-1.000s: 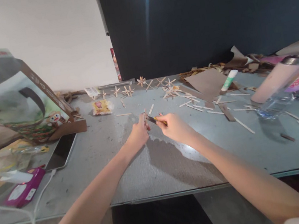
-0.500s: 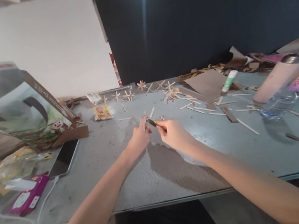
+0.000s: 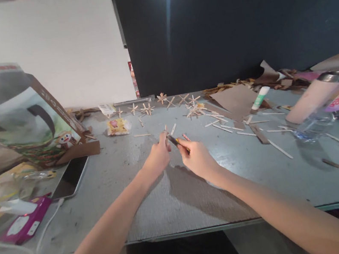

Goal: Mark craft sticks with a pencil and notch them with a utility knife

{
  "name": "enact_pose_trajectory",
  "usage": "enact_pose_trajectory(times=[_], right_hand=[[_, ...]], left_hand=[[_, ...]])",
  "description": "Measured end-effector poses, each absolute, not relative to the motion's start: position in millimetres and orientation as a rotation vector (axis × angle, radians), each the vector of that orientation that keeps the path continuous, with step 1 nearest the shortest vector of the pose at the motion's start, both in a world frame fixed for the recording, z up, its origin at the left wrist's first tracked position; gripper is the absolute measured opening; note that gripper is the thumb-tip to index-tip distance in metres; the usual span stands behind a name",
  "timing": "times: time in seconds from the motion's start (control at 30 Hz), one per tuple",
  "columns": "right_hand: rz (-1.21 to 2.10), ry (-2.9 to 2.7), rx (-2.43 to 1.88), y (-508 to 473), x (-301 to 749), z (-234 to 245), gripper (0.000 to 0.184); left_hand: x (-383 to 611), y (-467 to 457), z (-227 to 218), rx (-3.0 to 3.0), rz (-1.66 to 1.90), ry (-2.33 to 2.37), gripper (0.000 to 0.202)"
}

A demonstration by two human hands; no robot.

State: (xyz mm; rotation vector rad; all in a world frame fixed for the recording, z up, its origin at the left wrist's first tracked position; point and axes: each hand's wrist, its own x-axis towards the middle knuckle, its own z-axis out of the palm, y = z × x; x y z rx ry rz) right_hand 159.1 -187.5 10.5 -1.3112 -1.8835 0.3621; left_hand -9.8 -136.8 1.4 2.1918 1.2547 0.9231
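My left hand (image 3: 160,149) is closed around a short wooden stick (image 3: 165,127), whose tip pokes up above the fingers. In my right hand (image 3: 195,155) is a utility knife (image 3: 174,141) with a dark blade and yellow-black handle. Its blade end points left and meets the stick at my left fingertips; whether it cuts in, I cannot tell. Just beyond the hands lies a loose stick piece (image 3: 173,129), with another stick (image 3: 142,135) to the left. Farther back stand several star-shaped stick pieces (image 3: 146,109) and a pile of sticks (image 3: 195,110).
A phone (image 3: 71,178), purple device (image 3: 29,220) with white cable, and large printed bag (image 3: 19,122) occupy the left. At right are a glue stick (image 3: 260,98), pink tumbler (image 3: 314,96), plastic bottle (image 3: 314,125) and scattered sticks. A small yellow packet (image 3: 118,127) lies back left.
The view has shifted slightly. Both hands keep nearly the same place and hold, with the knife still against the stick.
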Motion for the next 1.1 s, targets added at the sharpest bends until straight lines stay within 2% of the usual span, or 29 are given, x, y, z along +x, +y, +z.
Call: enact_pose_trajectory(times=[0.1,0.17,0.43,0.57,0.87,1.03,1.1], right_hand=[[0.409,-1.865,-1.288,-183,162,7,0.029],[0.426,-1.85,-1.297,-182,162,5,0.029],[0.39,-1.87,-1.257,-185,156,2,0.032],[0.348,-1.887,-1.224,-185,156,4,0.032],[0.315,-1.903,-1.21,-186,153,6,0.036],[0.274,-1.878,-1.166,-183,152,4,0.04],[0.275,-1.885,-1.158,-183,151,3,0.041]], left_hand=[[-18,-135,1,2.288,0.793,1.287,0.072],[-20,-133,0,2.311,0.77,1.303,0.072],[-7,-128,-5,2.102,1.106,1.201,0.038],[-4,-130,-4,1.988,1.158,1.153,0.029],[-2,-127,-3,1.738,1.253,1.043,0.032],[-3,-129,4,1.541,1.317,0.891,0.047],[-5,-128,8,1.363,1.327,0.837,0.046]])
